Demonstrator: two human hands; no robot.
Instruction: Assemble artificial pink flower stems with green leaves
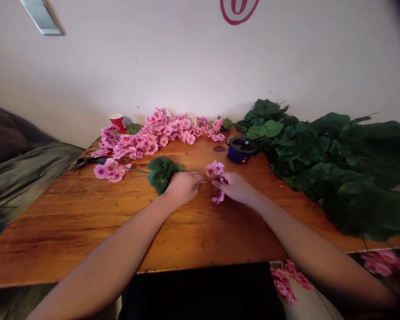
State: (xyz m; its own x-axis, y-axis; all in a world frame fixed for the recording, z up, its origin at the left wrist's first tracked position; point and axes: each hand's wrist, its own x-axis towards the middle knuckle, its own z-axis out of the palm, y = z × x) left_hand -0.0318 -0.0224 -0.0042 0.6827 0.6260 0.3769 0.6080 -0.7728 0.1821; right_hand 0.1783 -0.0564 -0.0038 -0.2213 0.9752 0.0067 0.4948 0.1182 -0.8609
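Note:
Over the middle of the wooden table, my left hand (185, 186) is closed, its fingertips pinching what looks like the thin stem of an artificial flower. My right hand (235, 187) grips a small sprig of pink artificial flowers (215, 169), with petals showing above and below the fingers. The two hands almost meet at the stem. Against the left hand's far side is a dark green artificial leaf (162, 172). A green stem runs from this leaf leftward to a pink flower cluster (111, 170) lying on the table. The inner fingers of both hands are partly hidden.
Behind the hands stands a small blue pot (242, 150) with a lit red switch. Pink flowers (166, 129) line the wall side near a red paper cup (117, 121). Green leaves (320, 151) are heaped at right. More pink flowers (283, 284) lie below the table edge.

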